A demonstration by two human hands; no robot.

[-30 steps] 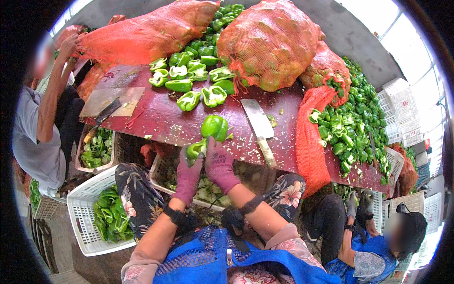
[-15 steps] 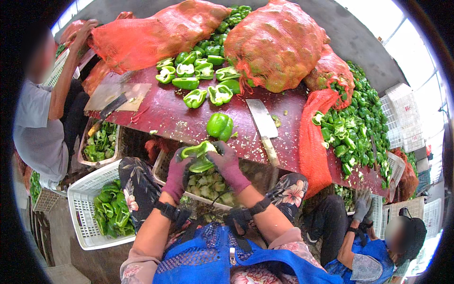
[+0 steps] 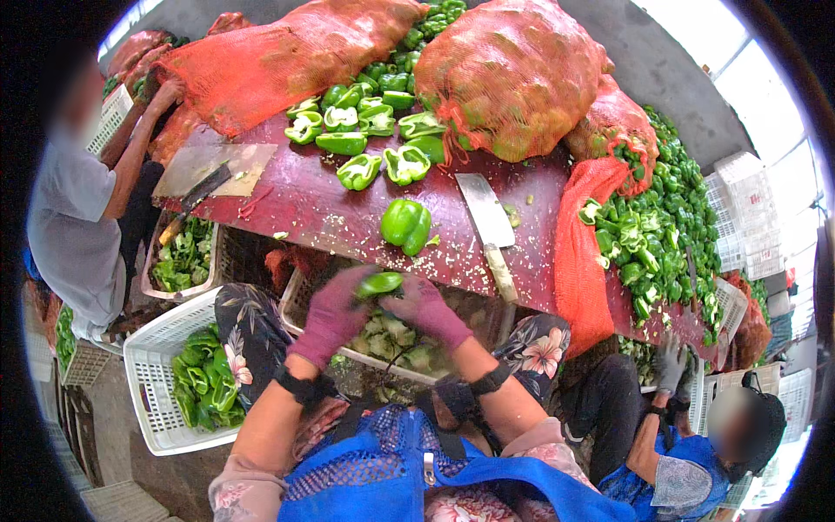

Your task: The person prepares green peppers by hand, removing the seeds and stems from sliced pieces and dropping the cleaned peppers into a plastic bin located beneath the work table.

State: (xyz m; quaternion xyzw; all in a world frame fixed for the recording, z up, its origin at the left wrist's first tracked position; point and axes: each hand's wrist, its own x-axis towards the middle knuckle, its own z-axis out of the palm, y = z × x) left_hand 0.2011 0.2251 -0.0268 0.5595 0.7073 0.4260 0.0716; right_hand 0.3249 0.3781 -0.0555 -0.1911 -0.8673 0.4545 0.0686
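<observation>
My left hand (image 3: 341,311), in a purple-red glove with dark fingers, is closed on a green bell pepper piece (image 3: 379,284). From the other side my right hand (image 3: 422,308), gloved alike, has its curled fingers against the same piece; both hands are somewhat blurred. Below them a crate (image 3: 426,378) contains pale green pepper scraps. Just beyond, on the dark red table (image 3: 317,213), sits a whole green bell pepper (image 3: 405,226). A cleaver (image 3: 485,211) with a wooden handle lies to its right. Several cut pepper halves (image 3: 358,172) rest farther back.
Orange mesh sacks (image 3: 513,78) fill the table's far side, with a heap of peppers (image 3: 661,226) at the right. A white basket (image 3: 143,396) of cut peppers stands at my left. One person (image 3: 74,222) sits left, another (image 3: 665,465) lower right. A second knife (image 3: 202,190) lies far left.
The hollow pepper piece, earlier showing its pale inside between both hands, now shows its green outer side. My hands have turned and the left one covers more of it.
</observation>
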